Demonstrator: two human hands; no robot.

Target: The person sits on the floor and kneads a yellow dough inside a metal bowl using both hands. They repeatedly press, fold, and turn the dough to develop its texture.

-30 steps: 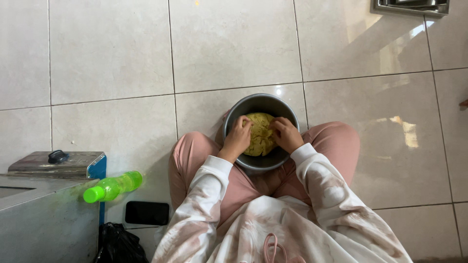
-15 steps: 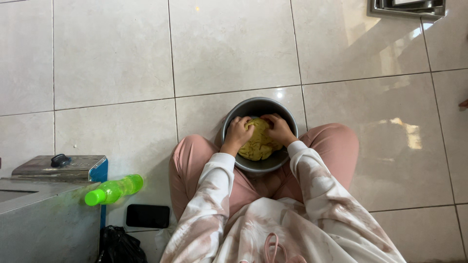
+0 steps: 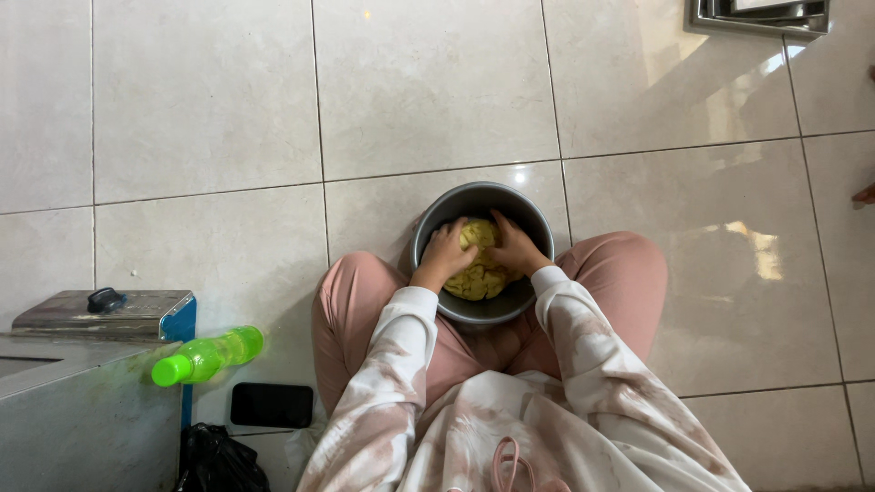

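Both hands in the round grey metal bowl (image 3: 483, 314) on the pale tiled floor (image 3: 210, 118), between pink-trousered knees. Left hand (image 3: 448, 252) and right hand (image 3: 513, 244) curl onto the lumpy yellow dough ball (image 3: 480, 273), pressing it (fingers bent, gripping). Green plastic bottle (image 3: 208, 355) lies well apart, left, near a black phone (image 3: 272, 404).

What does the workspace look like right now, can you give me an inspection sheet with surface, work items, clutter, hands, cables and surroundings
Surface: glossy pale floor tiles, with light reflections.
Work items: grey metal bowl between the knees, holding a yellow dough lump.
Clutter: green bottle lying on its side; black phone flat on the floor; black bag.
Hands: left hand and right hand both press on the dough inside the bowl.
Cables: nothing seen.
Surroundings: metal box with blue side at left; metal frame at top right.
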